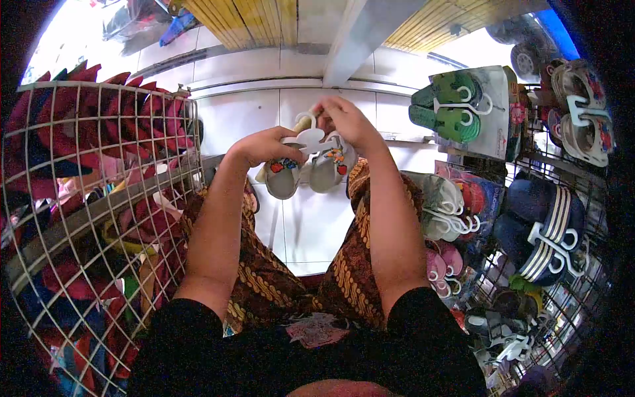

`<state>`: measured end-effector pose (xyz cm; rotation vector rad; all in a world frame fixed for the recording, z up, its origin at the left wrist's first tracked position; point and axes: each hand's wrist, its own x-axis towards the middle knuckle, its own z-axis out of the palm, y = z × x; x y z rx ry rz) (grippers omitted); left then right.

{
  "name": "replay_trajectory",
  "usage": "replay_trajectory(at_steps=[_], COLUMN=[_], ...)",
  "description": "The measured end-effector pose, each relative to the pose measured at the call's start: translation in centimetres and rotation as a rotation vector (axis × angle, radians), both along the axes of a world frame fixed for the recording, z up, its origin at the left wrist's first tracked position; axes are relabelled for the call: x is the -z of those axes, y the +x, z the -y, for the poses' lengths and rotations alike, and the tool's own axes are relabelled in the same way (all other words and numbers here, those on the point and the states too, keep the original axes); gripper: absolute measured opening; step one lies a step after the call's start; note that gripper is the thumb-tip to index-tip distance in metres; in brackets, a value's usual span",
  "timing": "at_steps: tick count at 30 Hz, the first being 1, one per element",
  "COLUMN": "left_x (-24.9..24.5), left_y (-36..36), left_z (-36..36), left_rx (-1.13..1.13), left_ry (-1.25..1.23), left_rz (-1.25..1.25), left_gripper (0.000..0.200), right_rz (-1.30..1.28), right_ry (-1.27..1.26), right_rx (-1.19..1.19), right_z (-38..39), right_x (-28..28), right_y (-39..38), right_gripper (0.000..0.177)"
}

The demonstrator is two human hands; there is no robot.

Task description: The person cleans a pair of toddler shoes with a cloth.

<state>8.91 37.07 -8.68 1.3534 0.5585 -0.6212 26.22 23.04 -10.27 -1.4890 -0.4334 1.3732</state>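
The left hand [264, 146] has its fingers closed on the near side of the white hanger [307, 138], the thumb lying across its front. The right hand [350, 122] has its fingers bent around the hanger's top; whether they pinch it or only rest there, I cannot tell, as the fingertips are partly hidden. The pair of pale sandals [325, 173] hangs just below both sets of fingers, colourful decorations on the straps, above the tiled floor [284, 225].

To handle this well, I would let the left fingers carry the weight, gripping the plastic rather than the straps, so the right ones can work at the top freely. Light pressure seems wise: thin plastic may flex or snap, and a tilt could slip a strap off. Elbows are best kept in, with the wire rack [135, 120] left of the fingers and the green sandals [456, 106] to their right
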Motion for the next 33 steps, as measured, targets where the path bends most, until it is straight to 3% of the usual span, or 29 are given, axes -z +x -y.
replay_trajectory(at_steps=[4,5,8,9,11,16,17,19,23,26,28,29,33], left_x=[-1.9,-1.7,-1.0,-0.7,-0.3,-0.5,-0.3,0.7,-1.7,-0.1,-0.4,-0.2,-0.1], left_y=[0.6,0.4,0.3,0.2,-0.1,-0.9,-1.0,-1.2,-0.8,-1.7,-2.0,-2.1,-2.7], left_z=[-1.0,-1.2,-1.3,-1.3,-1.5,-1.1,-1.0,-0.5,0.3,-0.6,-0.2,0.0,0.7], left_rx=[-0.140,-0.202,-0.318,-0.312,-0.301,-0.483,-0.511,-0.484,-0.542,-0.714,-0.801,-0.829,-0.840], left_ry=[-0.037,-0.125,-0.226,-0.220,-0.209,-0.447,-0.500,-0.459,-0.290,-0.289,-0.420,-0.433,-0.428], left_rz=[-0.013,0.002,0.043,0.041,0.039,0.127,0.153,0.154,0.123,0.181,0.295,0.322,0.309], left_gripper=[0.044,0.045,0.044,0.048,0.056,0.039,0.039,0.037,0.033,0.036,0.043,0.045,0.049], right_rz=[0.049,0.065,-0.016,-0.354,-0.456,-0.732,-0.548,-0.525,0.275,0.323,0.048,0.067,0.223], right_ry=[-0.054,-0.087,-0.091,-0.102,0.031,0.138,0.174,0.219,0.222,0.253,0.202,0.139,0.098], right_rx=[0.471,0.496,0.444,0.455,0.335,0.219,0.108,0.090,0.096,0.415,0.792,0.769,0.643], right_z=[-0.8,-0.6,-1.1,-1.2,-1.0,0.7,1.4,1.9,2.1,2.3,1.9,2.2,3.5], right_x=[0.1,1.6,1.6,-0.1,0.0,1.4,1.6,2.1,5.2,6.9,3.7,1.1,1.1], right_y=[1.4,2.4,2.0,1.6,1.0,0.9,0.7,0.2,0.4,1.6,0.9,0.2,-0.3], right_gripper=[0.043,0.044,0.053,0.053,0.056,0.049,0.047,0.047,0.044,0.042,0.041,0.039,0.043])
